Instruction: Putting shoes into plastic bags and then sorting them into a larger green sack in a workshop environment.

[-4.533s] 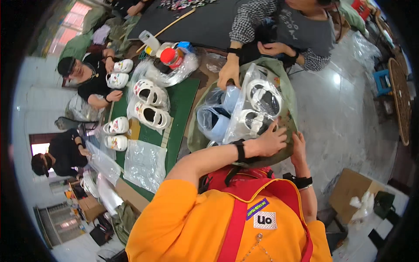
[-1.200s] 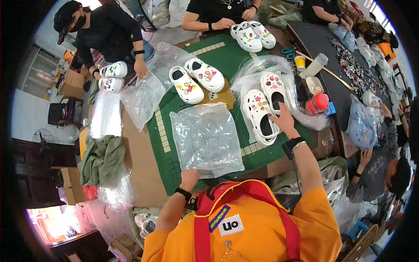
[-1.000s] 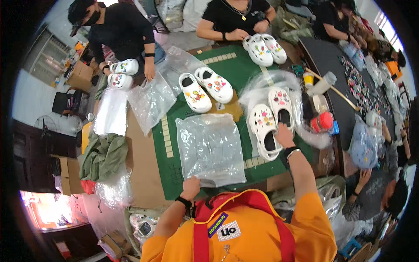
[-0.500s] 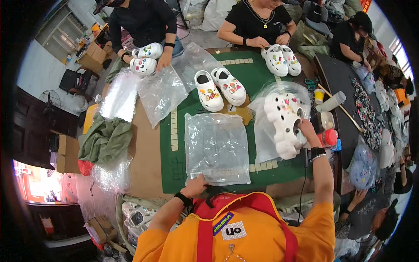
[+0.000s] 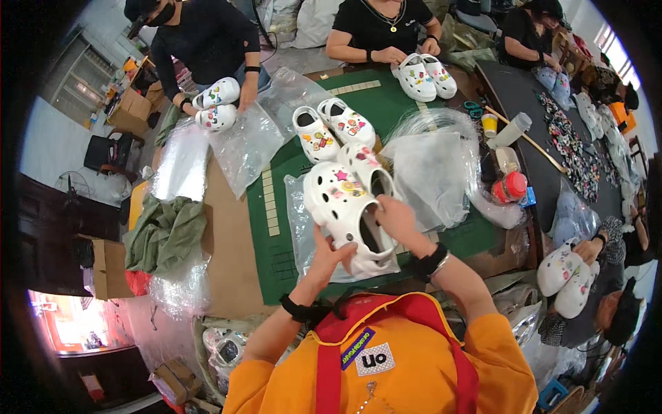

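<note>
A pair of white clogs (image 5: pixel 329 191) with holes and colourful charms is held up in front of me, over a clear plastic bag (image 5: pixel 296 207) on the green mat. My right hand (image 5: pixel 398 219) grips the pair at the foot openings. My left hand (image 5: pixel 329 257) holds the nearer clog's side, thumb on the outside near the heel strap, its other fingers partly hidden. The second clog (image 5: pixel 360 157) shows behind the first. Just beyond them on the mat stands another pair of decorated white clogs (image 5: pixel 316 140).
A pile of thin clear bags (image 5: pixel 431 165) lies to the right, near a red-lidded jar (image 5: pixel 510 187), a yellow cup (image 5: pixel 489 124) and a stick (image 5: pixel 527 139). Across the table, two people handle white clogs (image 5: pixel 417 79). Green cloth (image 5: pixel 165 231) lies at the left.
My right hand has brought the clogs from the bag pile at the right to above the flat bag in front of me. My left hand has left the bag's edge and taken hold of them.
</note>
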A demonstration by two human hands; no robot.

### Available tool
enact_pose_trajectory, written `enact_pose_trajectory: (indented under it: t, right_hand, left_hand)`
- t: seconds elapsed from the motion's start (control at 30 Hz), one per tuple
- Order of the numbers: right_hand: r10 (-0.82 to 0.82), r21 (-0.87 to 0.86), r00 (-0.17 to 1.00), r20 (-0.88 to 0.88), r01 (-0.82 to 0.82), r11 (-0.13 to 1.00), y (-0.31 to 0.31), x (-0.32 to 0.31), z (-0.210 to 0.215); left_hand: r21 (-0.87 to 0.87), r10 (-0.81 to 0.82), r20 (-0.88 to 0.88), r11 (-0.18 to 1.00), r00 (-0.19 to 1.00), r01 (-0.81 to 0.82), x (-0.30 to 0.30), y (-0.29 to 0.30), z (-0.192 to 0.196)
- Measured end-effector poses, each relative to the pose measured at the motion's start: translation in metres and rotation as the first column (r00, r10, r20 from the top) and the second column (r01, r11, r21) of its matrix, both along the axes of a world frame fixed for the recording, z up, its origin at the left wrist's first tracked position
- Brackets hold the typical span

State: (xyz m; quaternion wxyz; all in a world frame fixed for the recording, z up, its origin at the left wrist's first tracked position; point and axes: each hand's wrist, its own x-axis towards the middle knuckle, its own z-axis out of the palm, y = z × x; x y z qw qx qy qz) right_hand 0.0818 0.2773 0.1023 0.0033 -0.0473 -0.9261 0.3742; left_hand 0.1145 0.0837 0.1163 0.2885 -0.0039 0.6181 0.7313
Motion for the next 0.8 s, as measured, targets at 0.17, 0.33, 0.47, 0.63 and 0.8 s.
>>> enact_pose_trajectory:
  t: [0.17,0.33,0.47,0.63,0.8]
  right_hand:
    - [0.233,-0.105,0.948,0.215,-0.215,0.971,-0.071,0.010,0.000]
    - [0.441,-0.273,0.824,0.355,-0.360,0.892,-0.120,0.017,-0.052]
    - [0.635,-0.350,0.710,0.304,-0.536,0.768,-0.136,0.035,-0.094]
    - [0.571,-0.362,0.797,-0.195,-0.600,0.714,-0.110,0.040,-0.067]
    - [0.337,-0.035,0.938,-0.080,-0.340,0.940,-0.048,0.044,-0.105]
  left_hand:
    - [0.118,0.464,0.097,0.873,0.880,-0.473,0.012,-0.063,-0.010]
    - [0.035,0.601,0.079,0.795,0.795,-0.605,0.007,-0.149,-0.109]
    - [-0.208,0.538,0.101,0.834,0.837,-0.512,0.016,-0.154,-0.106]
    - [-0.757,-0.095,-0.629,0.302,0.772,-0.580,0.035,-0.139,-0.098]
    - [-0.751,0.032,-0.358,0.584,0.933,-0.308,0.063,-0.121,-0.130]
